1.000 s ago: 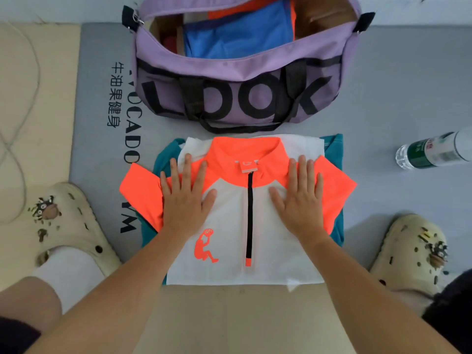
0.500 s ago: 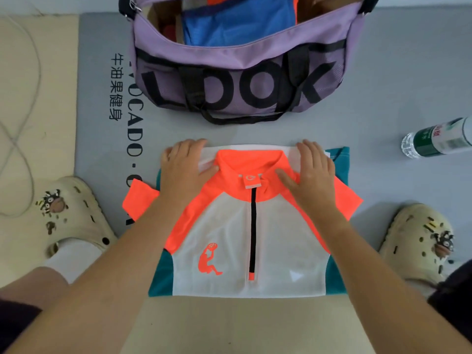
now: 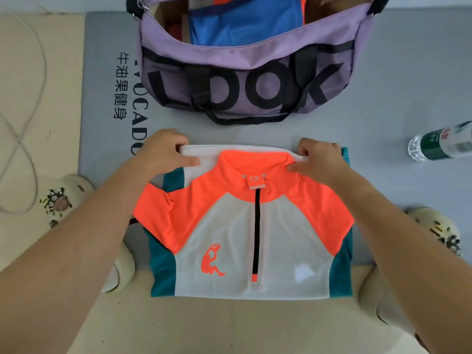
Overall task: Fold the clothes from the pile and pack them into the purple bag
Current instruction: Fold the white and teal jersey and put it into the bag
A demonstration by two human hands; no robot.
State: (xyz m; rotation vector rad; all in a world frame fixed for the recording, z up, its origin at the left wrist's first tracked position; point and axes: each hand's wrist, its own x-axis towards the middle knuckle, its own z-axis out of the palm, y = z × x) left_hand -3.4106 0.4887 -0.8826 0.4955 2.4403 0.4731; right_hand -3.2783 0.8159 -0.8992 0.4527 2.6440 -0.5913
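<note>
Flat, the orange-and-white shirt (image 3: 245, 226) has both top corners pinched by left hand (image 3: 163, 152) and right hand (image 3: 319, 159) fingers.

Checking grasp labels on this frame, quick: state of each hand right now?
Left hand: closed, pinching the far-left corner of the orange and white shirt.
Right hand: closed, pinching the shirt's far-right corner.

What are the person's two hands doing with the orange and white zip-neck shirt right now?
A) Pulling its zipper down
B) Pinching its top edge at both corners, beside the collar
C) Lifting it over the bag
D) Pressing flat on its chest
B: the left hand and right hand each pinch the far edge of the orange and white zip-neck shirt, either side of its collar, while it lies on the grey mat.
</note>
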